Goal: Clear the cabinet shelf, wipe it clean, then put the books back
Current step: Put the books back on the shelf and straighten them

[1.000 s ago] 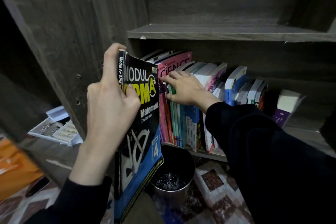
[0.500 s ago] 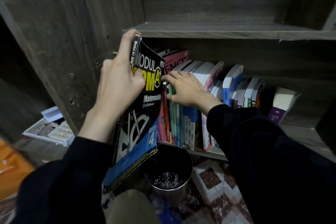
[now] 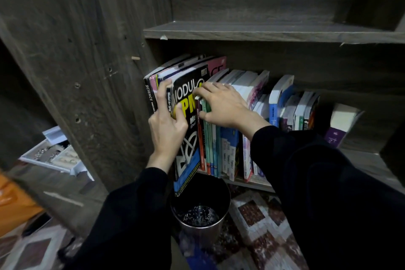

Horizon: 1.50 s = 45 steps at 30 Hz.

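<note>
My left hand (image 3: 167, 124) grips the spine edge of a black "Modul SPM" maths book (image 3: 188, 140), which stands partly between the books at the shelf's left end, its lower corner hanging past the shelf edge. My right hand (image 3: 223, 105) rests on the tops of the neighbouring upright books (image 3: 221, 151), fingers curled over them, holding them to the right. A row of books (image 3: 285, 107) fills the lower shelf (image 3: 256, 183). A black "Science" book (image 3: 150, 94) stands against the cabinet's left wall.
A metal bin (image 3: 200, 219) stands on the floor right under the shelf edge. The shelf above (image 3: 263, 30) is bare. A purple-and-white book (image 3: 341, 125) leans at the row's right end. A white tray (image 3: 54, 155) lies left of the cabinet side panel (image 3: 87, 72).
My left hand has carried the maths book rightward and into the gap at the left end of the row. My right hand has stayed on the neighbouring books.
</note>
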Each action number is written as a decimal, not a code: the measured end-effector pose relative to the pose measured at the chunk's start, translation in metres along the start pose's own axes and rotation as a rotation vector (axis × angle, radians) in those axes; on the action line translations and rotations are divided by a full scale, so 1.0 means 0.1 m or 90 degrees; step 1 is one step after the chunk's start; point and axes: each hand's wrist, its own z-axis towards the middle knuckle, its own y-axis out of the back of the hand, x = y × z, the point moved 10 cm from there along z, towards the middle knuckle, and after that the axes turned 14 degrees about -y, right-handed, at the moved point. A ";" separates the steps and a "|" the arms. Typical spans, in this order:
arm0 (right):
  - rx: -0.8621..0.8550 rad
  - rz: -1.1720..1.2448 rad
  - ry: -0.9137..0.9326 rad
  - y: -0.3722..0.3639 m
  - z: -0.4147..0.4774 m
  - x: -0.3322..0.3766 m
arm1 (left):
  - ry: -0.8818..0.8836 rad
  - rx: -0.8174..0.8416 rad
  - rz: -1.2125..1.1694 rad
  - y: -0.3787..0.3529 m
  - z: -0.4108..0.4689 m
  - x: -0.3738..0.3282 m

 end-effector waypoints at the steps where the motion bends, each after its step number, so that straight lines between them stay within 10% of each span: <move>1: 0.001 0.000 0.001 -0.01 0.00 0.00 | 0.008 -0.006 0.005 -0.02 -0.04 0.05; 16: 0.027 0.005 -0.013 -0.04 0.01 0.00 | 0.412 0.184 0.051 -0.39 -1.86 0.71; 34: -0.004 0.016 -0.013 -0.08 0.09 0.06 | 0.609 0.357 0.011 -1.16 -1.56 0.73; 45: 0.003 0.039 -0.023 -0.08 0.09 0.07 | 0.713 0.275 -0.357 -1.46 -1.83 0.46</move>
